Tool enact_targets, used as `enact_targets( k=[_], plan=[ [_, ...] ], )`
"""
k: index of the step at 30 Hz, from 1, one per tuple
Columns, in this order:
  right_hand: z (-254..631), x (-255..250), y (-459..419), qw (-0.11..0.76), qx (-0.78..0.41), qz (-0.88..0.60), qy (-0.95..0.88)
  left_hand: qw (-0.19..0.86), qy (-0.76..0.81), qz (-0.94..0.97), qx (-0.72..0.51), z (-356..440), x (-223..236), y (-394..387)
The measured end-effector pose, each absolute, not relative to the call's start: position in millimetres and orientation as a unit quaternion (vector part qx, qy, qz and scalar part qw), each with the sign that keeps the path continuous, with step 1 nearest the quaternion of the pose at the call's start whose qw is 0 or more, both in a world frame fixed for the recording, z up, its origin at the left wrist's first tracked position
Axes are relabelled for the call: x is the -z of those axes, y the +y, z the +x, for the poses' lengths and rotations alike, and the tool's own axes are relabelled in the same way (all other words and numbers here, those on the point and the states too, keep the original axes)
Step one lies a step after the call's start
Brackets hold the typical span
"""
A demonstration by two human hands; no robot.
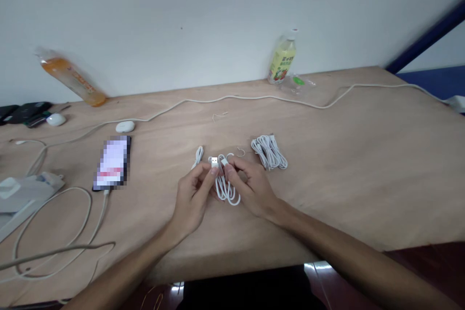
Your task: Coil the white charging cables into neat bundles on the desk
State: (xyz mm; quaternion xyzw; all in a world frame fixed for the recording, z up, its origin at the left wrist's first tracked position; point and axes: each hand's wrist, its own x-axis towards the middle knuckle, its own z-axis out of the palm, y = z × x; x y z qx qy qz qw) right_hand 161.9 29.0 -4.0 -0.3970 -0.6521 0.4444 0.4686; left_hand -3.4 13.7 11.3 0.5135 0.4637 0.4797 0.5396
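Observation:
My left hand (pixel 192 196) and my right hand (pixel 252 186) meet over the middle of the wooden table (pixel 345 155). Both pinch a coiled white USB cable (pixel 225 189). The left fingers hold its USB plug (pixel 214 162) upright, and the right fingers grip the other end next to it. The cable's loops hang down between the two hands. A second bundled white cable (pixel 269 151) lies on the table just right of my right hand.
A phone (pixel 112 163) lies left of my hands, plugged into a cord. A long white cord (pixel 254 98) crosses the back of the table. A green drink bottle (pixel 282 58) stands by the wall, an orange bottle (pixel 70 77) leans at far left. Loose cords (pixel 54 232) pile at left.

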Motion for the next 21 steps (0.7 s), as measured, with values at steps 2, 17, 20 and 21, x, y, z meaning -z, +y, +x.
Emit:
enact_targets(
  k=[2, 17, 20, 21],
  plan=[
    [161.8, 4.3, 29.1, 0.467, -0.44, -0.401, -0.654, 0.543, 0.459, 0.512, -0.481, -3.5, -10.7, 13.8],
    [161.9, 2.9, 29.4, 0.477, -0.401, -0.411, -0.665, 0.554, 0.459, 0.511, -0.471, -4.2, -9.8, 12.9],
    [162.4, 2.6, 29.9, 0.471, -0.408, -0.411, -0.665, 0.555, 0.46, 0.509, -0.47, -4.2, -9.4, 13.5],
    [162.4, 2.3, 30.1, 0.47, -0.411, -0.409, -0.665, 0.555, 0.46, 0.509, -0.47, -4.1, -9.5, 13.6]
  ],
)
